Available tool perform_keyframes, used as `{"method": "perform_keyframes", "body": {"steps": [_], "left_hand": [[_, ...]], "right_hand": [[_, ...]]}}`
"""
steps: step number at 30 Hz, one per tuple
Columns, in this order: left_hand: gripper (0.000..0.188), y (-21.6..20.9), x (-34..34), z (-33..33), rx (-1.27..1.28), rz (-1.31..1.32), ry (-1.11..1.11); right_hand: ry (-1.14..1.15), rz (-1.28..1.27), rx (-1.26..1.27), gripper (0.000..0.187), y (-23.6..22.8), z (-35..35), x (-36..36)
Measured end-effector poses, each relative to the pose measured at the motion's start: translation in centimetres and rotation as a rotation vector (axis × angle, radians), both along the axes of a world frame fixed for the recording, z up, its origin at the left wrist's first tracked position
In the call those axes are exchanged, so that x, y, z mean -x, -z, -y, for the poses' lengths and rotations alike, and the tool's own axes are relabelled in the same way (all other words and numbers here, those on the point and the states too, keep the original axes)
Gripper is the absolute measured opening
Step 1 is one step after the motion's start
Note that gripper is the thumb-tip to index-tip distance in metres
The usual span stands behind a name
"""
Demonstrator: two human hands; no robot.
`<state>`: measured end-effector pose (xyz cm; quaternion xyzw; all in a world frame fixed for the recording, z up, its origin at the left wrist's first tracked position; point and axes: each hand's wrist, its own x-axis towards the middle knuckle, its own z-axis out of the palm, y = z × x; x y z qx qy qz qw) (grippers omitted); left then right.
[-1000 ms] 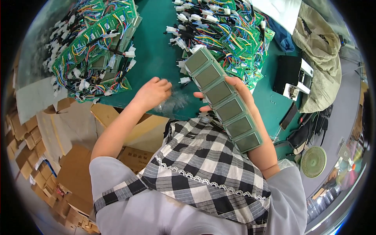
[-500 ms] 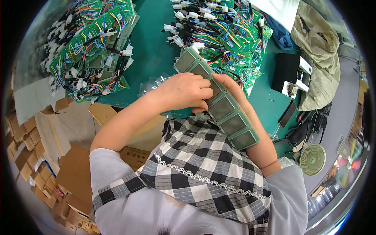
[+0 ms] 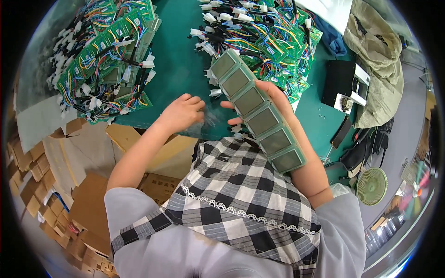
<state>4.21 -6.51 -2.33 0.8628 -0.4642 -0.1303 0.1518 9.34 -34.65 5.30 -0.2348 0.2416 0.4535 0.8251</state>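
Note:
My right hand point(image 3: 276, 99) is closed around a long green circuit board with a row of several grey display screens point(image 3: 264, 121), screens facing up. The thumb lies along its right edge and the fingertips show past its left edge. The board slants from the table toward my lap, its lower end over my forearm. My left hand point(image 3: 183, 113) is apart from the board, over the table's front edge, with curled fingers. Wrinkled clear plastic film point(image 3: 212, 119) lies beside its fingertips; whether they pinch any of it is hidden.
Wired green circuit boards with white connectors pile up at the left point(image 3: 106, 60) and beyond the held board point(image 3: 278, 41), on a green tabletop point(image 3: 174, 60). At the right are a black-and-white device point(image 3: 340, 85), a beige cloth sack point(image 3: 378, 60) and a small green fan point(image 3: 371, 186). Cardboard boxes point(image 3: 92, 204) stand lower left.
My left hand has come off the display board and moved left. The board's screens are now uncovered, and the board has tilted slightly in my right hand. The clear film sits differently.

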Motion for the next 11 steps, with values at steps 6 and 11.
{"method": "perform_keyframes", "body": {"steps": [6,11], "left_hand": [[0.034,-7.8,-2.6,8.5,0.552,-0.091,-0.099],[0.039,-7.5,-3.6,9.5,0.456,-0.211,-0.005]], "right_hand": [[-0.004,-0.174,0.202,0.035,-1.3,-1.4,-0.3],[-0.069,-0.092,-0.243,0.044,2.1,0.2,-0.3]]}}
